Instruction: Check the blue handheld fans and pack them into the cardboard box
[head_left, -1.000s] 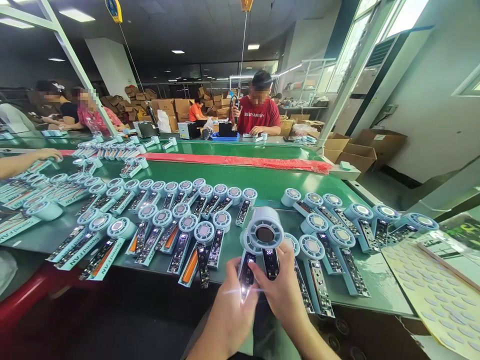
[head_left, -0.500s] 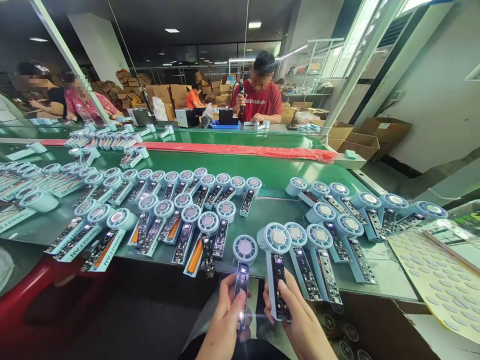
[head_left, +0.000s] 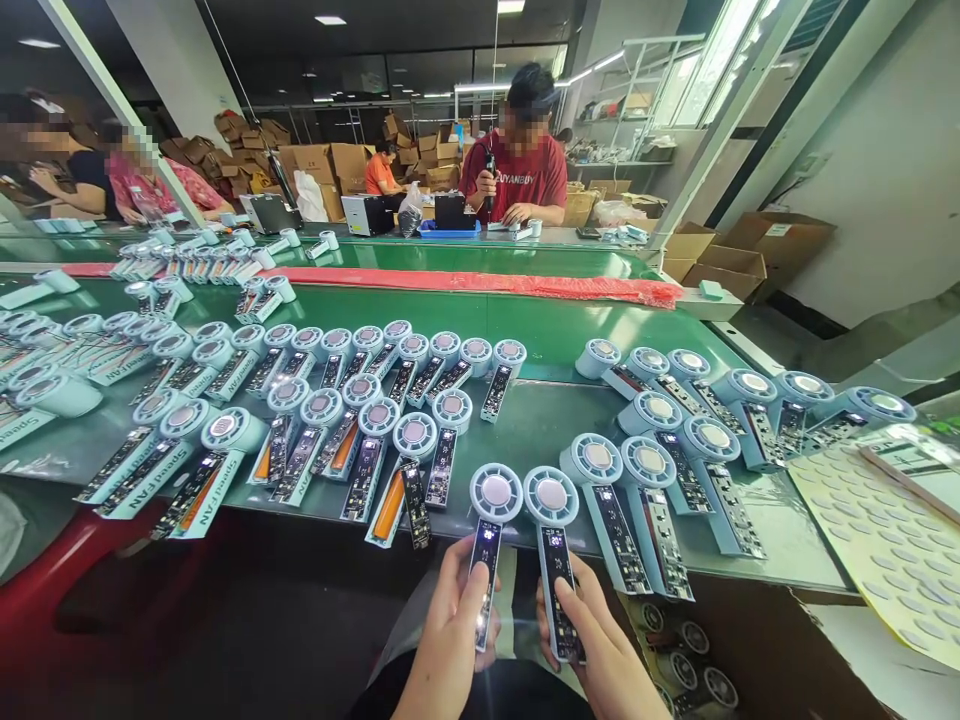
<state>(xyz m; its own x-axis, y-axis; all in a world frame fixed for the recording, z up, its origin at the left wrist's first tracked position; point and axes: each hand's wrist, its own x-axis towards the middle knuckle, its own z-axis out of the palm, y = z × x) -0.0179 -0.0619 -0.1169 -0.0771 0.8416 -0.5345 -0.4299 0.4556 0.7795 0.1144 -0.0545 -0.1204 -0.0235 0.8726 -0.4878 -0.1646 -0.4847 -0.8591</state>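
Observation:
My left hand grips the handle of a pale blue handheld fan whose small display is lit. My right hand grips a second pale blue fan, its display lit too. Both fans stand side by side, round heads up, just in front of the near edge of the green workbench. Rows of the same half-assembled fans lie on the bench to the left, and another group of fans lies to the right of my hands.
A sheet of round stickers lies at the right. A red strip runs along the green conveyor behind. A person in a red shirt works across the line; other people sit at far left. Cardboard boxes stand at right.
Both fans have come down from in front of my view to just below the bench edge and now stand level side by side. The camera has tilted downward.

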